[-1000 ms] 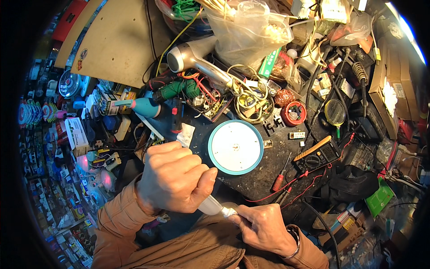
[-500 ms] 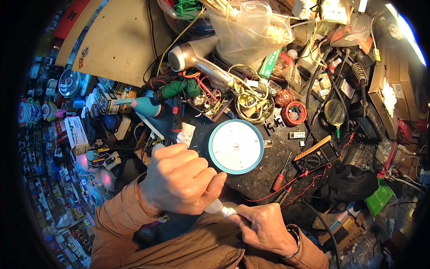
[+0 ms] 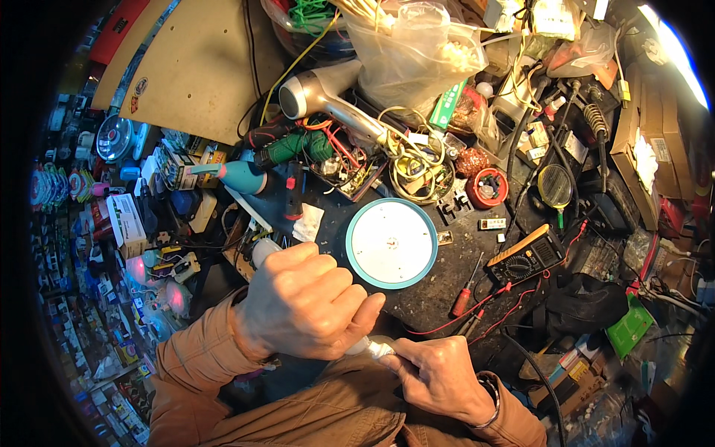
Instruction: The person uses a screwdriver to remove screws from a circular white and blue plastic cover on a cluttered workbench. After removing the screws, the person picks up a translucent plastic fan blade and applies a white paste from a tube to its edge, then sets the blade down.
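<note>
My left hand point(image 3: 302, 302) is closed in a fist around a whitish tube-like thing point(image 3: 265, 251). One rounded end sticks out beyond the fist at the upper left; the middle is hidden in the palm. Toward the lower right it narrows to a shiny, crinkled part point(image 3: 381, 349), which the fingers of my right hand point(image 3: 445, 380) pinch. Both hands are above my lap, at the near edge of the dark bench. Just beyond them lies a round white disc with a teal rim point(image 3: 392, 243), touched by neither hand.
Right of the disc are a red screwdriver point(image 3: 462, 302), a yellow-black multimeter point(image 3: 525, 255) with red leads, and a red round tub point(image 3: 488, 188). Behind it are a hair dryer point(image 3: 328, 93) and coiled cables. A teal bottle point(image 3: 244, 177) and crowded small goods stand at left.
My left fist has shifted slightly down and to the right along the whitish tube, toward my right hand. More of its upper-left end shows. My right hand stays in place.
</note>
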Demonstrator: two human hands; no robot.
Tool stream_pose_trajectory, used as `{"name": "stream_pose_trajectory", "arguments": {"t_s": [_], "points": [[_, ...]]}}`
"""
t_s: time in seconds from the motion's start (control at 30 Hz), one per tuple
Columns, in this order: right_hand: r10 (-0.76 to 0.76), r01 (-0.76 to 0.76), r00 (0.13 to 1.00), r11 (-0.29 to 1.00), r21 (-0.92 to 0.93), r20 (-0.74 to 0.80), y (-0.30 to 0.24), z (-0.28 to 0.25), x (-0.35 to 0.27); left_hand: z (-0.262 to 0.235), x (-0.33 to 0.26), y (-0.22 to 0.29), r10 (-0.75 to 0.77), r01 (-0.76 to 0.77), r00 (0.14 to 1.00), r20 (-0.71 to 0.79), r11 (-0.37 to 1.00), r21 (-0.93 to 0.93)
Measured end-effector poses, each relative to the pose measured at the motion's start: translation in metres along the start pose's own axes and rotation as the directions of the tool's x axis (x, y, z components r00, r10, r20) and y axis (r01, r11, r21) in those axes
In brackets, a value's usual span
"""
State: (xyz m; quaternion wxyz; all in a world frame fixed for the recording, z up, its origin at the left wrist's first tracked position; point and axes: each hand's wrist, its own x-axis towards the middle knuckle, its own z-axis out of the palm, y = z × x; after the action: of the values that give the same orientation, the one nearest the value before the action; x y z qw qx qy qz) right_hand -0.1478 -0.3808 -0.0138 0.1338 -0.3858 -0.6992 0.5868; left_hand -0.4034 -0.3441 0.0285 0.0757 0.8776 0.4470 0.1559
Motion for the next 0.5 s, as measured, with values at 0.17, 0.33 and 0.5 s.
{"name": "stream_pose_trajectory", "arguments": {"t_s": [0.17, 0.33, 0.5], "points": [[0.012, -0.011, 1.000, 1.000, -0.007, 0.016, -0.002, -0.001, 0.000, 0.002, 0.002, 0.003, 0.026, -0.025, 0.999, 0.028, 0.999, -0.038], [0.023, -0.023, 0.999, 1.000, -0.002, 0.027, -0.003, -0.004, -0.003, 0.004, 0.003, 0.002, 0.071, -0.069, 0.996, 0.057, 0.997, -0.038], [0.331, -0.329, 0.939, 0.796, 0.508, 0.090, 0.010, -0.017, -0.007, 0.006, 0.001, -0.012, -0.063, 0.061, 0.998, -0.010, 0.988, -0.140]]}}
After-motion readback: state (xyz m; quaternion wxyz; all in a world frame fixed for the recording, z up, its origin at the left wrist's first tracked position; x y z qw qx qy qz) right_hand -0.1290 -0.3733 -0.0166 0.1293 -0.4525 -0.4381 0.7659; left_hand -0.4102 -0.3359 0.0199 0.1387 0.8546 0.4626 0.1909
